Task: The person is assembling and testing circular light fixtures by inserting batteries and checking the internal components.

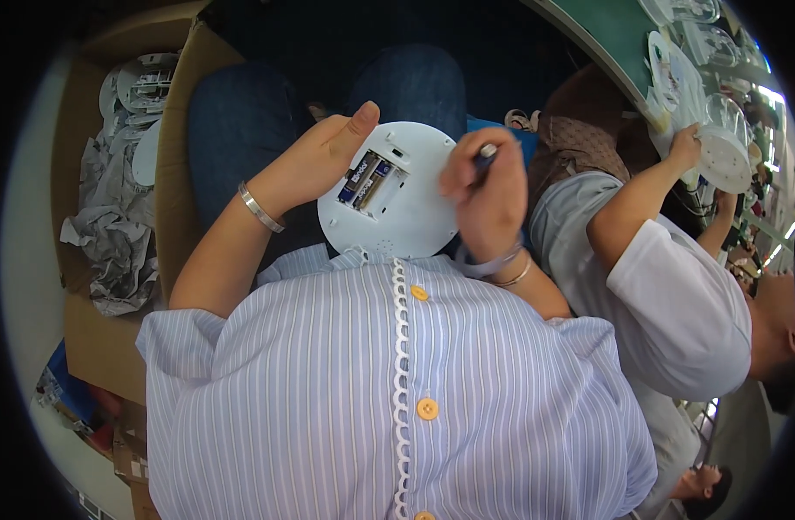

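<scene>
Left hand (315,165): at disc's left rim; thumb raised, other fingers hidden, can't tell their grip
Right hand (493,204): fingers pinching dark cylinder (485,153), blurred, over disc's right side
White disc (428,204): at person's lap, compartment face up
Batteries (368,182): two, side by side in compartment
Cardboard box (177,156): left, holds crumpled paper (116,234)

Soft, even light falls on the shirt (345,373) and the white disc (428,204), which looks sharp. Beyond the knees (408,82) it is very dark. At far right, lamps (772,92) make glare. The right hand (491,192) is motion-blurred. The bench (604,26) edge bends; the corners are black.
</scene>
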The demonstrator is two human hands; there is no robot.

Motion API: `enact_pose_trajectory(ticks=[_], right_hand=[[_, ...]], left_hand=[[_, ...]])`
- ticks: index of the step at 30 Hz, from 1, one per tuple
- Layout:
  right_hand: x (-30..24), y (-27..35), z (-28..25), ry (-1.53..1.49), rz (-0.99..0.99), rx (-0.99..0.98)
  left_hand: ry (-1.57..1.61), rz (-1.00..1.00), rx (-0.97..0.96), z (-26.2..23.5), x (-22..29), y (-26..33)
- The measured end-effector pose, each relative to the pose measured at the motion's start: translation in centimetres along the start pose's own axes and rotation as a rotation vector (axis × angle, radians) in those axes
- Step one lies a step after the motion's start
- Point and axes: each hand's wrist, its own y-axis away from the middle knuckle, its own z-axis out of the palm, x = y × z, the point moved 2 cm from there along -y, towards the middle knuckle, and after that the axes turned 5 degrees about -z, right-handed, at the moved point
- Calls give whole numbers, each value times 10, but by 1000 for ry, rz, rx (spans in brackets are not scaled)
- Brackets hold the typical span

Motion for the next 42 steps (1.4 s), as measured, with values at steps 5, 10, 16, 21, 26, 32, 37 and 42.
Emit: enact_pose_trajectory(ticks=[5,10,16,21,26,32,37,42], right_hand=[[-15,-23,-20,520,76,-61],[-3,-16,-12,5,445,-227],[14,-6,-2,161,192,5],[26,9,5,296,98,47],[42,12,11,233,144,3],[36,16,17,357,48,-22],[43,14,20,294,111,4],[49,8,7,164,148,61]], left_hand=[[-77,228,-49,-10,17,-6],[-261,164,-6,-8,41,-12],[-294,361,356,-3,19,-11],[-126,356,331,5,-5,-21],[45,203,275,-3,-37,-23],[126,263,249,5,-29,-21],[151,219,310,4,-26,-11],[-169,408,450,11,-36,-17]])
